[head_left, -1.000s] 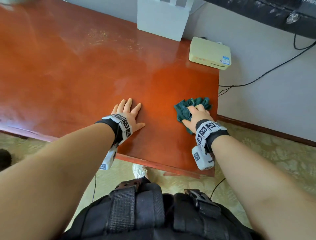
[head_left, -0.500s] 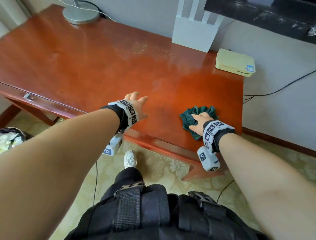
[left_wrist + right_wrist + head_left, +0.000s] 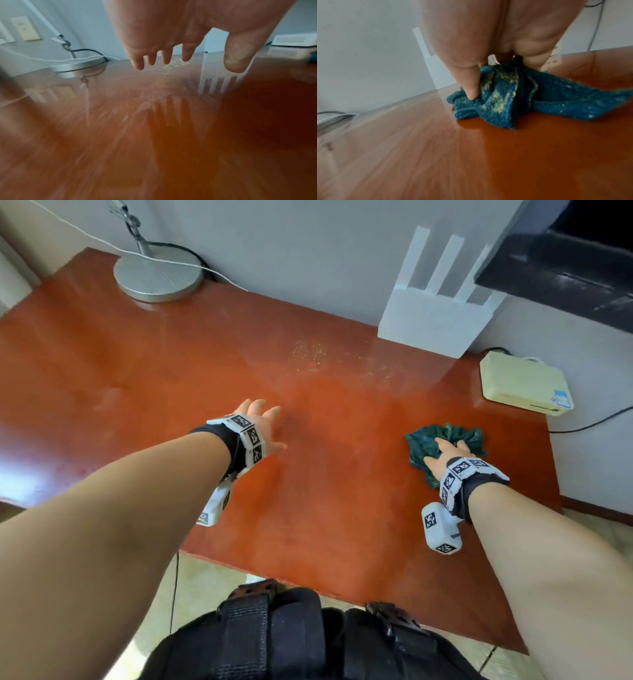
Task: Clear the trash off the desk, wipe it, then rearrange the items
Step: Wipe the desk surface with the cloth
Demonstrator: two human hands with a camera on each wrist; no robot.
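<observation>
On glossy wooden desk (image 3: 144, 371), right hand (image 3: 445, 455) clutches crumpled terry cloth (image 3: 424, 440); left hand (image 3: 263, 426) splayed.

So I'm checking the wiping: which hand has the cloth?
The right hand, pressing and gripping the bunched green cloth near the desk's right edge; the left hand is open and empty.

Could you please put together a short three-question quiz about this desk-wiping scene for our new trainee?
1. True or false: the left hand grips the green cloth.
2. Which item stands nearest the crumbs on the desk: A) lamp base, B) white router, C) cream box?
3. Fill in: the right hand presses the cloth near the desk's ____ edge.

Key: 1 false; 2 B; 3 right.
</observation>
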